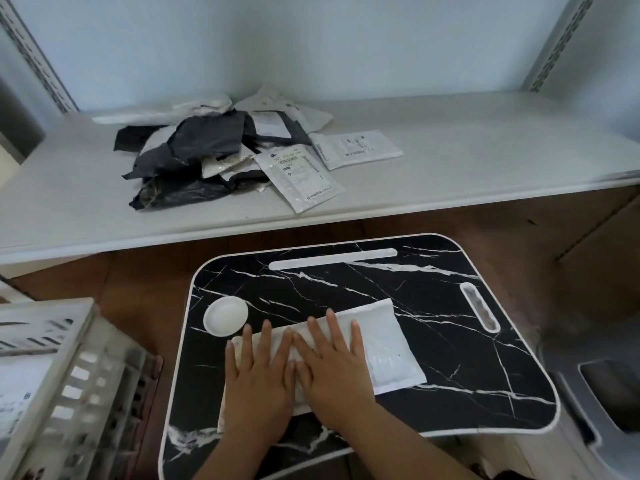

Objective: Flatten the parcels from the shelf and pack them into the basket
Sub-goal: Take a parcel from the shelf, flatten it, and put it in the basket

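A white padded parcel [388, 348] lies on the black marble-patterned lap tray [433, 306]. My left hand [258, 379] and my right hand [332, 365] lie side by side on the parcel's left part, fingers straight, pressing it flat. A pile of black and white parcels [214, 147] sits on the white shelf [485, 161] beyond the tray, with two flat white labelled ones at its right edge. The white slotted basket [79, 375] stands at the lower left, with a flat white parcel inside it.
A round white recess [225, 315] is set in the tray's left side, and a slot handle [479, 306] in its right. A grey plastic object [599, 393] stands at the lower right. Brown floor shows around the tray.
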The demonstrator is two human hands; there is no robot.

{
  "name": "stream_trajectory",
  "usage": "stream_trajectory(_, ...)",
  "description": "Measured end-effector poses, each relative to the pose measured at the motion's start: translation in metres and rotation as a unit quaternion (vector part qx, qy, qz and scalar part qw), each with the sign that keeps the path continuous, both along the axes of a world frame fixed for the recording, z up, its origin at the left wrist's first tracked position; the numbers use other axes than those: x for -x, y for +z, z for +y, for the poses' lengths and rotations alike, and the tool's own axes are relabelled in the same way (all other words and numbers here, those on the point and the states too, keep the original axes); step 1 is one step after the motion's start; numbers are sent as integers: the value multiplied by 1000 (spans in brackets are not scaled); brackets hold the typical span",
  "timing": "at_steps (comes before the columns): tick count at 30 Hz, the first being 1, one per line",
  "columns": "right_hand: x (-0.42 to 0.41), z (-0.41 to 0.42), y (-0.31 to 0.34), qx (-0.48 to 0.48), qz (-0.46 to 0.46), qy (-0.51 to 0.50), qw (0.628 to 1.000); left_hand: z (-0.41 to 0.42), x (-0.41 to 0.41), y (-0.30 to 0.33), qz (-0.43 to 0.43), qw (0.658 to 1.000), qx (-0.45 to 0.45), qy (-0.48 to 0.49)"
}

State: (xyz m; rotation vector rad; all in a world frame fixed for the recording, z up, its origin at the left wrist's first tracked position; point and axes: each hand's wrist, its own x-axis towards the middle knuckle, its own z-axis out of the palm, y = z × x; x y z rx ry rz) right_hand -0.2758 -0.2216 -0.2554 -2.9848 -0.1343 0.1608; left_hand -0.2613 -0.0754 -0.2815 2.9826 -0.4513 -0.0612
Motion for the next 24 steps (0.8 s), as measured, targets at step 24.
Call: stream_trajectory(24, -11, -44, -31, 46, 6, 63, 997, -17, -5, -9, 20, 998, -23, -59)
